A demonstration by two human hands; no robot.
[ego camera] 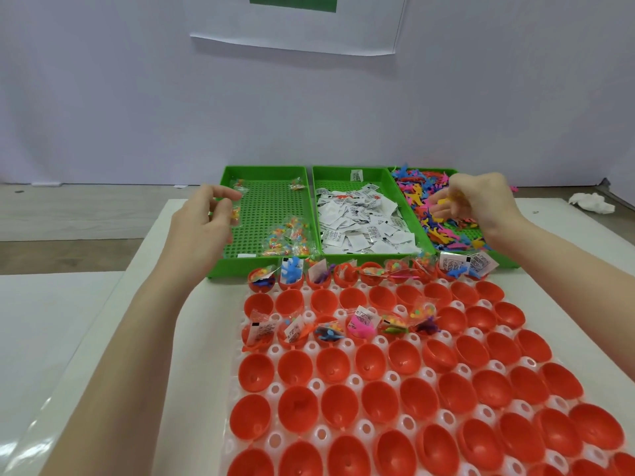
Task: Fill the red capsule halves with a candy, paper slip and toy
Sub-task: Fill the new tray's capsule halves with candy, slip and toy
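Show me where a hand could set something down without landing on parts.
Free: the white table left of the capsule tray, and the left green tray's bare middle between its candy packets. Crowded: the slip tray, the toy tray, and the capsule grid.

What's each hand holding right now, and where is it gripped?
Left hand pinches a candy packet by its top edge; right hand pinches a yellow toy, grip point hidden.

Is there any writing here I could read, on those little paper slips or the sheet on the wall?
Nothing can be read.
Paper slips: black print and code blocks, too small and blurred.
Slips in the filled capsules: the same, blurred.
Wall sheet: only a green block, no words visible.
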